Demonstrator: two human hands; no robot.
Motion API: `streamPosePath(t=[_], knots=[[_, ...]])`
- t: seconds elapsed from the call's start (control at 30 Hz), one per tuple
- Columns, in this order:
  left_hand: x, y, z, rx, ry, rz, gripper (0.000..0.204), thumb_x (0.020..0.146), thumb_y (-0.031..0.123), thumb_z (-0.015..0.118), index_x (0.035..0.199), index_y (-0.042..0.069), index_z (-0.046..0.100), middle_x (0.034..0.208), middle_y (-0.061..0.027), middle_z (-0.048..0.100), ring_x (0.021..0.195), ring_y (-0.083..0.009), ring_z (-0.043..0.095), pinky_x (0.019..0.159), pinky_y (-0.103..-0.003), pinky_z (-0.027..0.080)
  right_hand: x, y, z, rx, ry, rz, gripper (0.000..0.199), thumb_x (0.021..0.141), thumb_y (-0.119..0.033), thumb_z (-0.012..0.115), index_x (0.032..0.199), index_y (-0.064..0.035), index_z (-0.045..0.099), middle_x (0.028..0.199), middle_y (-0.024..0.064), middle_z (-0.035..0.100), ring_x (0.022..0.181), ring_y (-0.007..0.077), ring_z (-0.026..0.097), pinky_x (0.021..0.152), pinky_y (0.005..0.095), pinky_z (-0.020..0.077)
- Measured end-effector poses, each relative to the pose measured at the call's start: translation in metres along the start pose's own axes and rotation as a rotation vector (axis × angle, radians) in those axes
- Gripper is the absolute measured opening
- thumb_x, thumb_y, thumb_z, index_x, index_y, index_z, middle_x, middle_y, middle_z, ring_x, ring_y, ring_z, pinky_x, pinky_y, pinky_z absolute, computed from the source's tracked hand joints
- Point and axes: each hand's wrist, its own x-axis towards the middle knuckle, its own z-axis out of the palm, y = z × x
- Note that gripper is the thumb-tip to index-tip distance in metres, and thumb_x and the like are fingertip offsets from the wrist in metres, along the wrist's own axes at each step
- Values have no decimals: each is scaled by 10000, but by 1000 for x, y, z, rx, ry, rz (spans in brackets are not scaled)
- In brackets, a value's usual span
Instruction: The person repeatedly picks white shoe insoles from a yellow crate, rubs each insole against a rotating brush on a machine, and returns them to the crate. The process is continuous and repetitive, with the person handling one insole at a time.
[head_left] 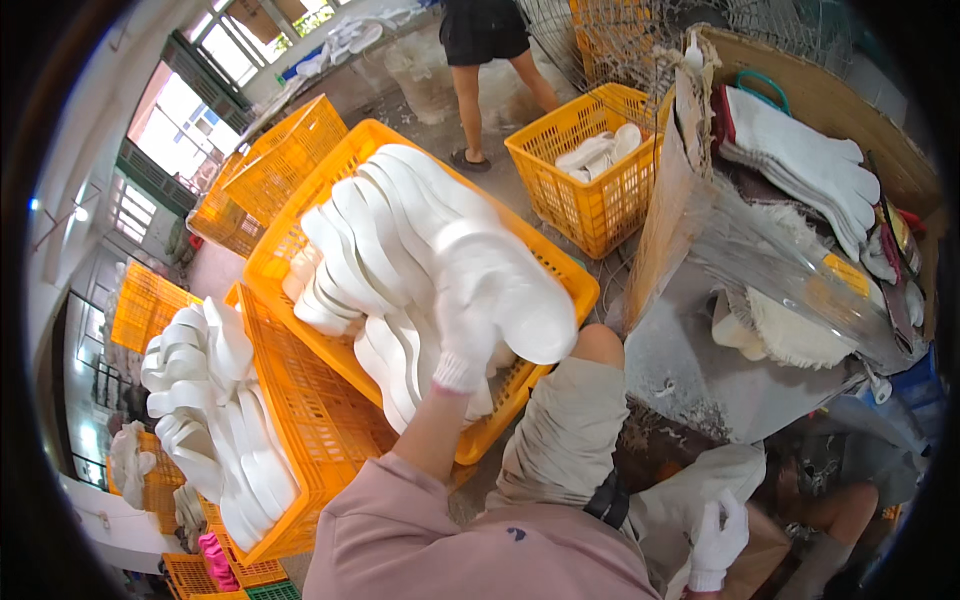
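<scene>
The person's left hand (470, 330), in a white cotton glove, is closed around the near end of a row of white foam insoles (400, 240) that stand on edge in the tilted orange crate (560, 275). The fingers wrap over the last flat sole of that row, which sits at the near right corner of the crate, above the person's bent knee.

To lift the bundle cleanly, the judgement is that the grip should press the soles flat against each other from the end, with the thumb under the lower edges, so the row comes up as one block instead of fanning out. Soles further left in the crate lean on the gripped ones and may slide if the bundle is pulled up fast; a slow, straight lift away from the crate wall looks safest.

The right hand (718, 540), also gloved, hangs low and well to the right of the crate, beside the person's thigh. Its fingers look loosely curled, but whether they pinch anything cannot be told, as the picture's rim cuts it off.

The thumb of the left hand is hidden behind the soles. How deep the stack goes in the crate is not visible. A second crate (290, 440) to the left holds more soles (200, 400), and a person (485, 60) stands beyond, seen only from the waist down
</scene>
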Motion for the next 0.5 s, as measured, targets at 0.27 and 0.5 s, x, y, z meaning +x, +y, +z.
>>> streamPosePath(t=[0.27,0.5], knots=[[-161,-14,191,-786,-317,-872,456,1008,119,687,1449,73,582,1283,-66,688,1213,-214,647,1100,-380,516,-35,-87,-14,919,-221,398,351,1030,-102,598,1320,92,639,1135,142,732,945,251,718,827,353,586],[-178,-111,350,-892,-844,-913,462,1069,368,634,1339,-7,635,1235,-148,724,1146,-248,701,1012,-401,585,37,-97,-29,308,340,89,304,1020,-128,605,1268,38,656,1077,225,722,970,408,688,848,441,555]])
